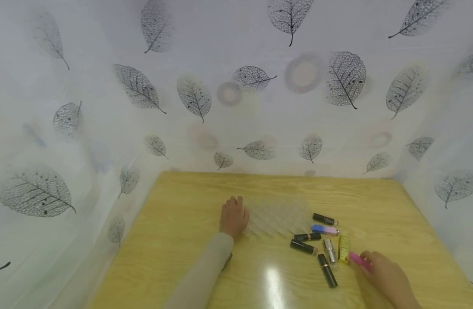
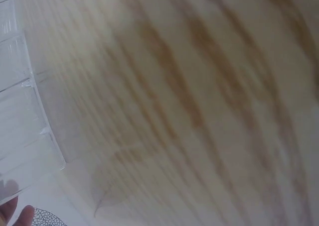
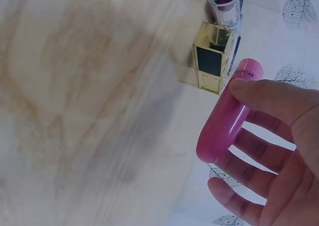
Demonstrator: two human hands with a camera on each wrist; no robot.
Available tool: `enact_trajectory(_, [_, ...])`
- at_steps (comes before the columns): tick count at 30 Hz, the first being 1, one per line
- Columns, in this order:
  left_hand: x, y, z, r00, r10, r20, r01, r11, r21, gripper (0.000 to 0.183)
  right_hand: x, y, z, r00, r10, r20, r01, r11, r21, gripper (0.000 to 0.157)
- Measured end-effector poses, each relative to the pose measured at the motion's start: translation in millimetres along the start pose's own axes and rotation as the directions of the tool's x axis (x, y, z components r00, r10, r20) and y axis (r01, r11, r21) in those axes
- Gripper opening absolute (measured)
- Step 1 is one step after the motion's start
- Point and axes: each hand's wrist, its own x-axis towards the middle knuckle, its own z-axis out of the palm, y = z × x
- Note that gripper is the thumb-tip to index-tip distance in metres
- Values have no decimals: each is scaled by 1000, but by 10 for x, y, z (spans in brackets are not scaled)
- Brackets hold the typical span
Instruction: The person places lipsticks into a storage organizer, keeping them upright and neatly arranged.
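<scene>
My left hand [image 1: 234, 218] is at the left end of a clear plastic organizer [image 1: 279, 216] lying on the table. In the left wrist view its fingertips [image 2: 24, 217] are at the corner of the organizer [image 2: 25, 111], with most of the hand out of frame. My right hand [image 1: 389, 274] pinches a pink lipstick tube [image 3: 227, 116] between thumb and fingers. Beside the tube, in the head view, is a yellow-gold lipstick [image 1: 343, 249]; the right wrist view shows this gold case [image 3: 212, 59] just past the tube's end.
Several more lipsticks lie right of and below the organizer: a blue-pink one [image 1: 325, 230], a silver one [image 1: 330, 252], and black ones, one nearest the front [image 1: 327, 271]. Leaf-patterned white sheeting [image 1: 228, 128] encloses the wooden table [image 1: 174, 206] at the back and sides.
</scene>
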Motion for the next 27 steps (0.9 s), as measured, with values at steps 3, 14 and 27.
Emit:
enact_trajectory(3, [0, 4, -12, 1000, -10, 15, 10, 1000, -8, 30, 25, -29, -27, 1000, 0, -21, 0, 1000, -2, 24])
enact_trajectory(14, [-5, -3, 12, 1000, -8, -8, 8, 1000, -5, 30, 88, -63, -76, 999, -16, -38, 17, 1000, 26, 25])
enact_trajectory(27, [41, -31, -10, 998, 57, -25, -55, 995, 81, 33, 147, -152, -133, 988, -79, -133, 82, 996, 23, 25])
